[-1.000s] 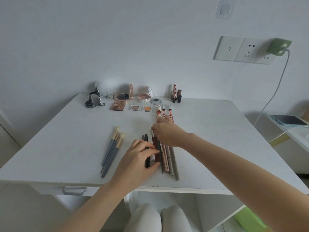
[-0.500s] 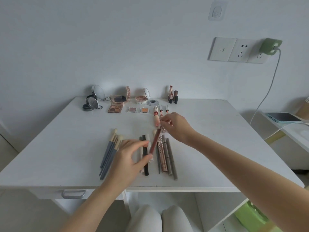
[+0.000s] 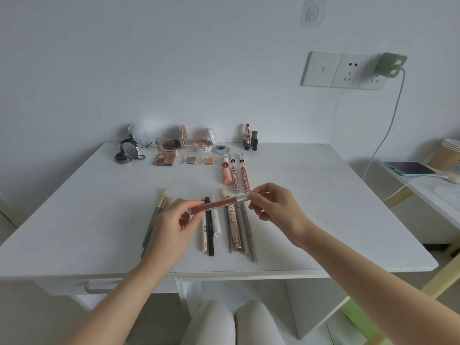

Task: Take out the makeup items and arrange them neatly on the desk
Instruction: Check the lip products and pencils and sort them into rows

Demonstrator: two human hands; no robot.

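Note:
A reddish-brown lip gloss tube (image 3: 219, 203) with a silver cap hangs crosswise above the white desk (image 3: 311, 207). My left hand (image 3: 174, 225) pinches its lower left end, and my right hand (image 3: 276, 210) pinches the capped right end. Under it lies a row of slim pens and pencils (image 3: 234, 230), side by side. Several makeup brushes (image 3: 154, 217) lie to the left, partly hidden by my left hand. Farther back rest three lip tubes (image 3: 235, 174), eyeshadow palettes (image 3: 165, 158), compacts (image 3: 128, 151) and upright lipsticks (image 3: 250, 139).
A drawer handle (image 3: 99, 286) sits under the desk's front edge. On the right, a side surface holds a phone (image 3: 410, 168), its cable running to a green charger (image 3: 390, 66) in the wall socket, and paper cups (image 3: 448, 153). My knees show below the desk.
The lip gloss tube left the pen row: my right hand lifted it, then my left hand took its other end. It now hangs crosswise between both hands.

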